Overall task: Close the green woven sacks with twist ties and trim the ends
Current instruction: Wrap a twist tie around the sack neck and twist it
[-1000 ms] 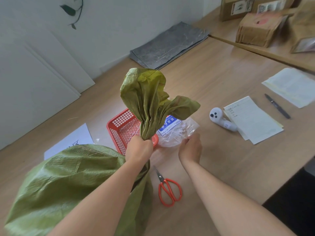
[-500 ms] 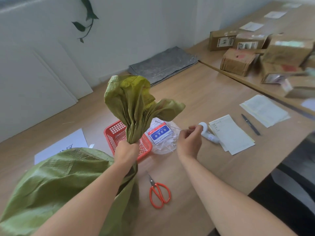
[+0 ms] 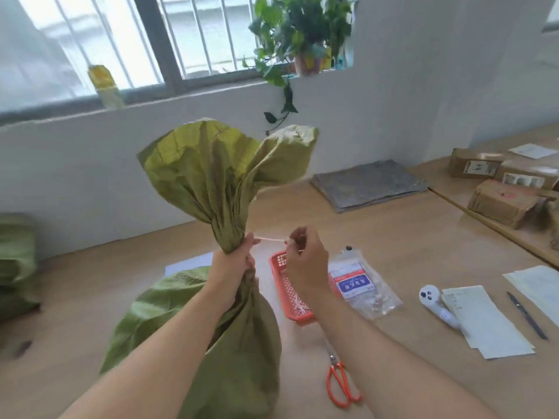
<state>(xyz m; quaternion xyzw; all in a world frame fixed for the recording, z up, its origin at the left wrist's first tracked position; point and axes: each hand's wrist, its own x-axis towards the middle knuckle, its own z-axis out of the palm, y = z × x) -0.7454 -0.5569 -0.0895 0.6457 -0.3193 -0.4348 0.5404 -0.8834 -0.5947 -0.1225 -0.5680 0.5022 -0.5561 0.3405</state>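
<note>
your left hand (image 3: 234, 258) is clamped round the gathered neck of the green woven sack (image 3: 211, 343); the sack rests on the wooden table (image 3: 393, 237) at lower centre, its mouth fanned out above your fist; your right hand (image 3: 305, 261) pinches one end of a thin pale twist tie (image 3: 272, 239) in curled fingertips; the tie runs level from that pinch to the thumb side of the left hand, just beside the neck; whether it touches the fabric, cannot tell; red basket (image 3: 279, 276) on the table behind the right hand, partly hidden by it; clear packet (image 3: 360, 288) with a blue label just right of the basket; orange-handled scissors (image 3: 341, 385) lie flat beside your right forearm, blades pointing away from you
</note>
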